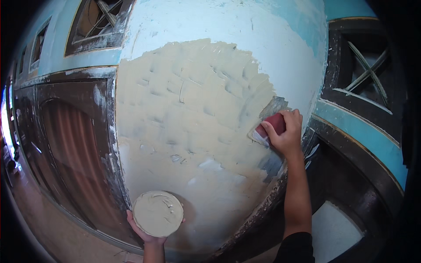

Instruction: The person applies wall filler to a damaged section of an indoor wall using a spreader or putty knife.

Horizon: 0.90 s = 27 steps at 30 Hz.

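Note:
My right hand (pixel 287 133), at the right part of the wall, is closed round a dark red-handled putty knife (pixel 275 123). Its pale blade edge rests against the wall beside a dark grey patch (pixel 275 106). Low at the left, my left hand (pixel 153 239) cups a round tub (pixel 135 204) from below, fingers curled round its sides. Beige putty (pixel 155 217) fills the tub, with stroke marks on its surface. A broad layer of beige putty (pixel 193 101) with ridges and streaks covers the middle of the wall. Toward the bottom the layer looks thinner, with whitish spots.
Bare white wall (pixel 175 22) borders the putty above. To the left stands a dark framed door (pixel 109 131) with a reddish-brown curtain behind its panel. A dark window frame (pixel 333 79) with crossed bars is at the right, above another dark frame (pixel 351 162). Brownish floor (pixel 48 210) shows lower left.

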Tool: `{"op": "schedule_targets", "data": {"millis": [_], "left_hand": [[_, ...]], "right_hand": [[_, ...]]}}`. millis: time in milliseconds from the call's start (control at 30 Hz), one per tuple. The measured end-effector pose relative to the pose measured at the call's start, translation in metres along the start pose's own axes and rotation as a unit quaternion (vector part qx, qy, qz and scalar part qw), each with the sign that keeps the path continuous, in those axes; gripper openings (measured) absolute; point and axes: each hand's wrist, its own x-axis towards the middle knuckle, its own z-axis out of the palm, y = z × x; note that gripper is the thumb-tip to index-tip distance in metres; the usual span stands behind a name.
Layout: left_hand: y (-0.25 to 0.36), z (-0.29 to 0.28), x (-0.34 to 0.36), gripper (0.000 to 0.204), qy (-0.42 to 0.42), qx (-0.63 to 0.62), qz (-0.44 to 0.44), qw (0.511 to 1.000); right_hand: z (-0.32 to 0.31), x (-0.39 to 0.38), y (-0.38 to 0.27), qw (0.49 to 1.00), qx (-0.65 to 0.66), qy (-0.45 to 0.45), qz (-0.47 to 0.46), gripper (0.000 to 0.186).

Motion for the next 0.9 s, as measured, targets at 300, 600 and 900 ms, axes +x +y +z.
{"op": "schedule_targets", "data": {"millis": [300,600,900], "left_hand": [[0.001,-0.006,0.001,0.091,-0.005,-0.001,0.003,1.000],[0.005,-0.007,-0.003,0.091,-0.011,-0.018,-0.013,1.000],[0.012,0.006,-0.007,0.100,-0.008,-0.041,-0.015,0.999]], "right_hand": [[-0.008,-0.002,0.007,0.998,0.027,0.032,0.043,0.045],[0.001,0.000,0.030,0.987,0.042,0.109,0.114,0.045],[-0.006,0.009,0.030,0.964,0.040,0.134,0.228,0.044]]}}
